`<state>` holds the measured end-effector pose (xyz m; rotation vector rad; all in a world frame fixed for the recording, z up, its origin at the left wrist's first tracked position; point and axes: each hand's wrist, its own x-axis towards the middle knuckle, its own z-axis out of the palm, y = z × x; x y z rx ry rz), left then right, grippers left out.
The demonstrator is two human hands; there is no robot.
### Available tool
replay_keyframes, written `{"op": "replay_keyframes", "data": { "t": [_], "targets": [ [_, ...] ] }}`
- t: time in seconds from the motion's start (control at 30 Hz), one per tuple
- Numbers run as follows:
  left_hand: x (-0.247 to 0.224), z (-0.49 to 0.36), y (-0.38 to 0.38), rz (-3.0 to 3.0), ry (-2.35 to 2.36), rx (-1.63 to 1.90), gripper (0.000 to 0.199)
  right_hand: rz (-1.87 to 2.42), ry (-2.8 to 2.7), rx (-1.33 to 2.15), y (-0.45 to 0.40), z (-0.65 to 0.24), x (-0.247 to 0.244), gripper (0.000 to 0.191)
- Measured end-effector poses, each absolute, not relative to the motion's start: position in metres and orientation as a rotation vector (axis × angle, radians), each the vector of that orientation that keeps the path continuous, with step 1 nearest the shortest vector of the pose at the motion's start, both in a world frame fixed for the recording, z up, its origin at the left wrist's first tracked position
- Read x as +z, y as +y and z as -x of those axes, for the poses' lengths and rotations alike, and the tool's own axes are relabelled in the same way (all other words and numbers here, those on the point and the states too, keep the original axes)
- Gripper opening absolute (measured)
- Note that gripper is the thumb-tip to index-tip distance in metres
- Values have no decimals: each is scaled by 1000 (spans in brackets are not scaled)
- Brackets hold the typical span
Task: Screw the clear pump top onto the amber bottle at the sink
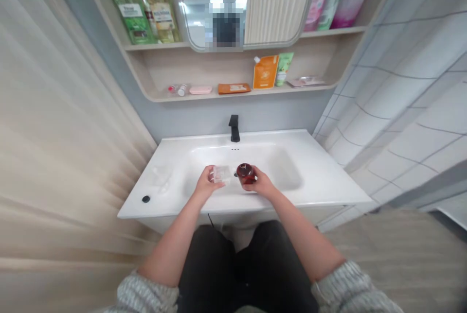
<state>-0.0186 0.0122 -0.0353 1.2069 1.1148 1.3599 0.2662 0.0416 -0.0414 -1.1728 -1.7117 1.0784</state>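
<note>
Over the front part of the white sink (288, 169), my left hand (207, 182) is closed on a clear, see-through container (222, 174) lying sideways between thumb and fingers. Just to its right, my right hand (260, 182) grips a dark red, glossy cup (245, 173), whose round top faces up. A small gap separates the two objects. Behind them stands the black faucet (234, 128) at the sink's back edge.
A small black round piece (146, 199) lies on the counter (136, 206) at left, near a clear, hard-to-make-out item (160, 178). Above, a shelf (204, 98) holds an orange pouch (265, 72), a green tube (283, 69) and small packs. A curtain (65, 133) hangs at left.
</note>
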Motion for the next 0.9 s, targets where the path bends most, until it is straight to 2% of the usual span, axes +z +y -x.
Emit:
{"op": "replay_keyframes", "data": {
  "t": [0.33, 0.9],
  "targets": [
    [-4, 4, 25, -1353, 1126, 1230, 77, 1132, -1744, 1066, 38, -268, -34, 77],
    [5, 28, 29, -1599, 1282, 1048, 72, 1097, -1850, 986, 39, -267, -38, 86]
  ]
}}
